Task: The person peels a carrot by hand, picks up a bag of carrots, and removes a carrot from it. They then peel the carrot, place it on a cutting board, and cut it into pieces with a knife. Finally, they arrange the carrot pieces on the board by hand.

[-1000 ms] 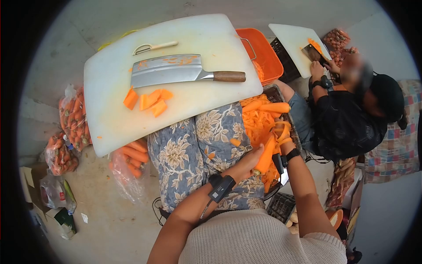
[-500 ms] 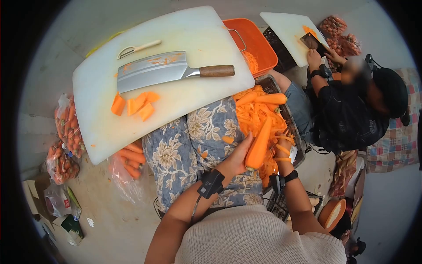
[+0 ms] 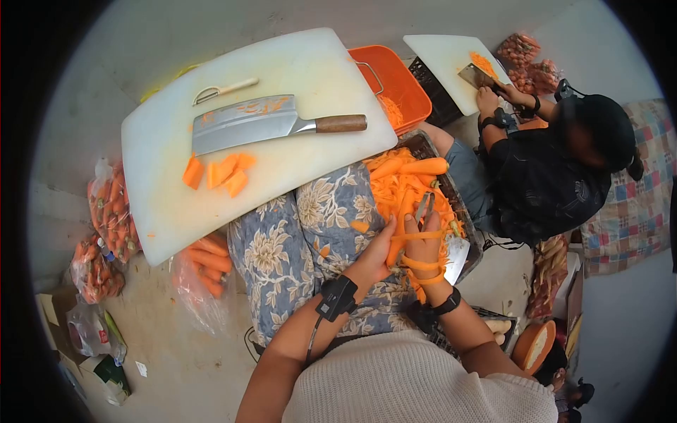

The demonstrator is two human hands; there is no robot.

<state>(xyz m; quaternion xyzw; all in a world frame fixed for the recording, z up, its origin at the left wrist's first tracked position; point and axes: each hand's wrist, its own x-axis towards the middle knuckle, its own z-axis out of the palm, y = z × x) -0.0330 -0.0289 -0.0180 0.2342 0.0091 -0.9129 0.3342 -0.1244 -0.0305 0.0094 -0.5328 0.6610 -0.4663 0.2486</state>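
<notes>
My left hand point(image 3: 376, 255) is wrapped round the lower end of a peeled carrot point(image 3: 400, 224), which points away from me above my lap. Against the carrot's right side, my right hand point(image 3: 422, 248) grips a peeler point(image 3: 425, 204) whose metal head shows beyond the fingers; its handle is hidden. Long orange peel strips point(image 3: 427, 265) lie across the back of that hand and wrist. Beneath both hands is a dark crate point(image 3: 471, 233) heaped with carrot peelings, with peeled carrots point(image 3: 423, 166) lying on top at its far end.
A white cutting board point(image 3: 282, 169) holds a cleaver point(image 3: 247, 123), a second peeler point(image 3: 226, 90) and carrot chunks point(image 3: 226, 173). Behind stands an orange bin point(image 3: 395, 77). Bagged carrots point(image 3: 113, 211) lie left. A co-worker point(image 3: 550, 169) cuts carrot on another board point(image 3: 444, 63) at right.
My right hand has moved left and up from the carrot's side onto it, bringing the peeler over the carrot. The view has shifted slightly. The co-worker's hands remain at their board.
</notes>
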